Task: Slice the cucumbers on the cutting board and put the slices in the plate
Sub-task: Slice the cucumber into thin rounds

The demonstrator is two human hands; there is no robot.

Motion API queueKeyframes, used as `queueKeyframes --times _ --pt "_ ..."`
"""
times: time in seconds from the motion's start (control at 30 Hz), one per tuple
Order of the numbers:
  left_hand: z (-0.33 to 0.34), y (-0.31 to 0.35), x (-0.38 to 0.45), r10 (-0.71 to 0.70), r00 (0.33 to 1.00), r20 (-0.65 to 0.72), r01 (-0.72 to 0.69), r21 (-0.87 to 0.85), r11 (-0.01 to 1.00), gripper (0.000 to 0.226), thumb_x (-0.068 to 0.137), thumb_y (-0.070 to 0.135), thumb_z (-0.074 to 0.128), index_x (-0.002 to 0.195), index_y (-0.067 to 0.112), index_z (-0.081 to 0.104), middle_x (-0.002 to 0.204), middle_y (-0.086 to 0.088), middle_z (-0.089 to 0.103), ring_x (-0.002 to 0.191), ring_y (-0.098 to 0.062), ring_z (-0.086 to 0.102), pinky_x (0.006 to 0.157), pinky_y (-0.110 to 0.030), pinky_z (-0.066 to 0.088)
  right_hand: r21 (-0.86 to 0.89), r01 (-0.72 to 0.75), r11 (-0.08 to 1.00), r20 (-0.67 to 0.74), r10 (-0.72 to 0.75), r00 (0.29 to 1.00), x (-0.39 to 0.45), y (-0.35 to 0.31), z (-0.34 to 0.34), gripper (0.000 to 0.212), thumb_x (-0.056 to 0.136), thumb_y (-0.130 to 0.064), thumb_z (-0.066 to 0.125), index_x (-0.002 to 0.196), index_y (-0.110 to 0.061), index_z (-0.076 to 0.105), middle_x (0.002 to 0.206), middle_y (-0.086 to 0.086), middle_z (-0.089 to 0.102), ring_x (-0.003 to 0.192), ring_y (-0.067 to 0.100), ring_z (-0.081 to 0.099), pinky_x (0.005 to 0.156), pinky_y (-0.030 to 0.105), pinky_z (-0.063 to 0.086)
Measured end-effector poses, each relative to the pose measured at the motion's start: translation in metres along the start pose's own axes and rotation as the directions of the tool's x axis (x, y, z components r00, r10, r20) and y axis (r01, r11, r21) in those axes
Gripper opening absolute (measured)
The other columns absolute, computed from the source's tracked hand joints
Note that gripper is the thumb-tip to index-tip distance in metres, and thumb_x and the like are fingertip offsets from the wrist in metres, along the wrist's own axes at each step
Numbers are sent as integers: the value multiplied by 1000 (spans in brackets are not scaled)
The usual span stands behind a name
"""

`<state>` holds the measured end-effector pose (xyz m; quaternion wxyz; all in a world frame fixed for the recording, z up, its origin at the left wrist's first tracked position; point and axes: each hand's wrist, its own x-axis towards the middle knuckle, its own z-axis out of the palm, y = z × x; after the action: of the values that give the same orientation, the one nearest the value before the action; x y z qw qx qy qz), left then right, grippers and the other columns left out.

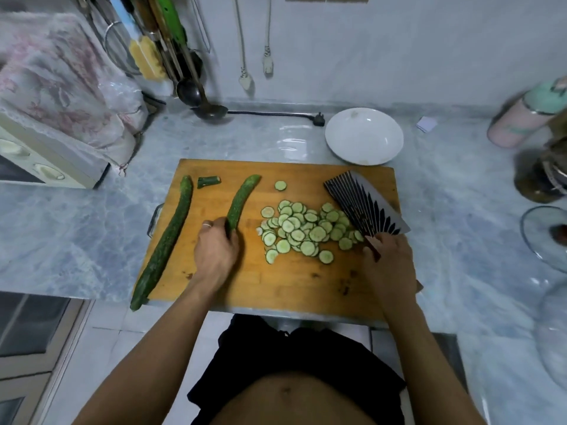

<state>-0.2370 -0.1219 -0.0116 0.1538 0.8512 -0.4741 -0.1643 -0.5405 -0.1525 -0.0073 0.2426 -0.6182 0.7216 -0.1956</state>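
A wooden cutting board (276, 283) lies on the marble counter. My left hand (216, 251) grips the near end of a cucumber (242, 199) that points away toward the back. My right hand (388, 259) holds the handle of a cleaver (365, 204) whose dark patterned blade lies against the right side of a pile of cucumber slices (302, 230). One stray slice (280, 185) lies farther back. A second, longer cucumber (165, 240) lies along the board's left edge, with a cut-off end piece (208, 181) behind it. The white plate (343, 148) stands behind the board, with nothing in it.
A cloth-covered appliance (55, 118) stands at the left. Ladles (208, 110) and utensils hang at the back left, and a power cord (276, 113) runs along the wall. A pink bottle (521, 118), a dark jar (543, 176) and a glass lid (543, 234) stand at the right.
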Motion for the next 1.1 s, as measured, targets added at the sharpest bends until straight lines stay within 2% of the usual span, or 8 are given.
queueKeyframes --times 0.13,0.3,0.5,0.67,0.77,0.9,1.0,1.1 --pt "3 13 1 -5 999 -32 7 63 998 35 95 23 57 126 6 54 114 -22 55 98 -41 56 80 -45 50 -141 -42 989 5 43 999 -3 9 2 49 83 -2 58 131 4 50 132 27 47 116 43 44 98 50 37" --pt "8 29 -17 170 978 -124 -163 68 984 46 92 23 62 134 5 56 129 -23 53 118 -41 47 96 -48 42 -255 -129 958 72 152 986 3 20 4 67 85 -9 53 147 1 29 134 26 42 118 42 42 98 50 40" --pt "14 34 -29 235 968 -89 -236 -2 972 40 92 21 62 130 6 61 129 -24 55 120 -42 48 101 -49 43 -180 -199 963 128 223 966 8 19 -16 49 79 -17 63 123 -4 45 117 16 49 94 34 54 74 36 41" --pt "17 20 -30 164 983 -87 -164 8 986 47 93 28 62 137 11 55 137 -24 48 127 -42 41 104 -50 37 11 -185 983 40 185 982 -10 13 -23 27 83 -22 61 105 -9 53 106 10 52 92 30 56 80 41 48" --pt "18 12 -27 53 997 -63 -50 49 998 61 95 34 61 148 13 40 144 -24 40 131 -43 36 106 -51 35 110 -106 988 11 106 994 -14 3 -28 26 91 -36 62 89 -11 54 88 6 55 80 25 57 68 36 48" --pt "19 -1 -18 -23 1000 -18 22 -7 1000 63 97 36 58 151 13 34 131 -24 46 121 -43 44 94 -47 45 257 -24 966 245 -41 969 -16 -22 -27 43 99 -50 49 74 -15 53 66 -1 56 61 14 53 58 30 40" --pt "16 -8 -18 -70 997 -42 60 -199 978 54 99 29 57 147 8 43 124 -24 49 110 -42 53 93 -42 46 398 -19 917 459 -182 870 -24 -42 -9 52 100 -57 40 69 -15 47 59 4 47 48 10 47 54 29 37" --pt "13 -16 -22 -167 983 -82 134 -311 941 48 100 27 55 142 5 48 118 -25 52 102 -42 55 89 -40 46 409 -86 909 611 -202 766 -31 -61 14 55 101 -56 38 77 -9 53 65 13 48 50 21 50 48 28 41"
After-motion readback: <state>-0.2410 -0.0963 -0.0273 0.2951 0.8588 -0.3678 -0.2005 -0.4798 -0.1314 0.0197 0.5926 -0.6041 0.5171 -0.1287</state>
